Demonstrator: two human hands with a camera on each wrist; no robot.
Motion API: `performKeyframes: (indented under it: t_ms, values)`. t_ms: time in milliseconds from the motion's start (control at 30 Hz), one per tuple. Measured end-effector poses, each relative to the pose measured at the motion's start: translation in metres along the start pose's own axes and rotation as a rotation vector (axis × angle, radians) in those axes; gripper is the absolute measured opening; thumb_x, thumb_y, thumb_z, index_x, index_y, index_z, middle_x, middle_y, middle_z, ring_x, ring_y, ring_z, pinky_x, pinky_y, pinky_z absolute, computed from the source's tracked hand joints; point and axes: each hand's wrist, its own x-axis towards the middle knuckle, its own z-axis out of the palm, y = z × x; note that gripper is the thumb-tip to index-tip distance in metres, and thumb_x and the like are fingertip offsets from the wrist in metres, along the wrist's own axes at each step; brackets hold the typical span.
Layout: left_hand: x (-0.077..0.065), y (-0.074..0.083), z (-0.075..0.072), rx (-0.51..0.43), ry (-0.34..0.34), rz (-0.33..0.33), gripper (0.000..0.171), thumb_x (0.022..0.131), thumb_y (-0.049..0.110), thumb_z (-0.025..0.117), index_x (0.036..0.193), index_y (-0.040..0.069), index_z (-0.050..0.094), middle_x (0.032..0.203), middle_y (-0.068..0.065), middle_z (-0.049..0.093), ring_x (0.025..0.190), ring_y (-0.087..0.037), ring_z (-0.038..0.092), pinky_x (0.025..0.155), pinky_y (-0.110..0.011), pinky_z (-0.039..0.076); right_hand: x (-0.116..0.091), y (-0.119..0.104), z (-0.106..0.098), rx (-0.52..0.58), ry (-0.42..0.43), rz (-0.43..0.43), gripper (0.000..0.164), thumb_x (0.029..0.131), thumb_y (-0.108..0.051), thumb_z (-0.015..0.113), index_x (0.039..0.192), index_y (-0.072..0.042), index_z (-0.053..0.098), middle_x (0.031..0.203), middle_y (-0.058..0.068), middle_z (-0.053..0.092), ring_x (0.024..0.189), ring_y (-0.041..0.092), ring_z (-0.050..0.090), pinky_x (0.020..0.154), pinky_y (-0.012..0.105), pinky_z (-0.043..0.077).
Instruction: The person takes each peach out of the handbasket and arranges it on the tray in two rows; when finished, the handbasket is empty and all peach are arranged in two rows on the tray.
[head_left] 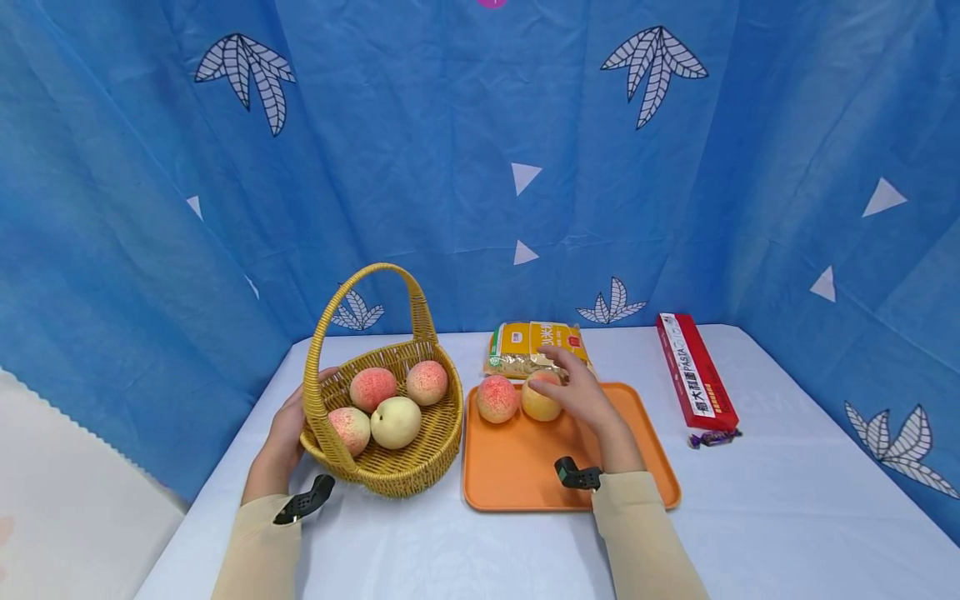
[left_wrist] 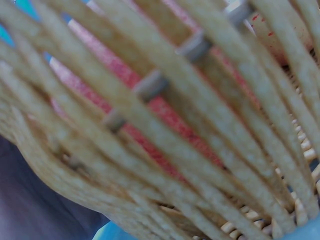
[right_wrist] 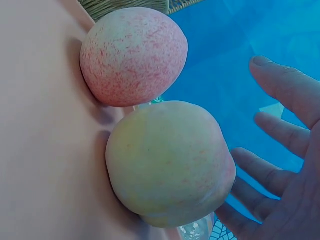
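Observation:
My left hand (head_left: pixel 287 425) rests along the outer left side of a yellow wicker basket (head_left: pixel 412 482), its fingertips near the rim and partly hidden by the handle. Inside the basket lie several peaches, among them a pale yellow peach (head_left: pixel 396 422) and a pinkish-red peach (head_left: pixel 372 389). In the left wrist view, the basket's weave (left_wrist: pixel 150 125) fills the picture. My right hand (head_left: pixel 588 400), fingers spread, is over an orange tray (head_left: pixel 517 475), beside a yellowish peach (right_wrist: pixel 167 160). A pink-speckled peach (right_wrist: pixel 132 57) sits next to that one on the tray.
Behind the tray lies a yellow-labelled food packet (head_left: pixel 528 346). A red pasta box (head_left: pixel 697 375) lies at the right, with a purple-wrapped candy (head_left: pixel 715 437) near its front end. A blue patterned curtain (head_left: pixel 480 167) hangs behind the white-covered table (head_left: pixel 795 517).

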Motion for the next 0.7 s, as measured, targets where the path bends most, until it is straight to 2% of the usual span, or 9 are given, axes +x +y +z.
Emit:
performKeyframes:
  t_ms: [200, 400, 700]
  values:
    - [0.001, 0.0, -0.001, -0.002, -0.002, -0.01, 0.06, 0.102, 0.06, 0.028, 0.156, 0.033, 0.034, 0.165, -0.005, 0.025, 0.152, -0.024, 0.019, 0.124, -0.049, 0.015, -0.001, -0.006, 0.002, 0.006, -0.003, -0.023, 0.066, 0.092, -0.028, 0.072, 0.15, -0.018, 0.042, 0.157, 0.015, 0.038, 0.147, 0.04, 0.033, 0.117, 0.06, 0.032]
    - [0.001, -0.001, -0.001, -0.001, 0.014, -0.017, 0.056, 0.104, 0.057, 0.026, 0.155, 0.035, 0.035, 0.163, -0.005, 0.027, 0.149, -0.022, 0.024, 0.121, -0.045, 0.02, -0.001, -0.009, 0.005, -0.051, 0.008, -0.031, 0.064, 0.093, -0.028, 0.072, 0.148, -0.019, 0.043, 0.156, 0.016, 0.04, 0.144, 0.041, 0.037, 0.115, 0.06, 0.035]
    - [0.0, -0.001, -0.001, 0.005, 0.009, -0.008, 0.056, 0.104, 0.058, 0.025, 0.154, 0.035, 0.036, 0.165, -0.004, 0.024, 0.151, -0.023, 0.021, 0.122, -0.046, 0.019, -0.003, -0.016, 0.007, -0.046, 0.01, -0.028, 0.066, 0.091, -0.027, 0.074, 0.149, -0.02, 0.043, 0.155, 0.013, 0.042, 0.14, 0.041, 0.044, 0.111, 0.057, 0.042]
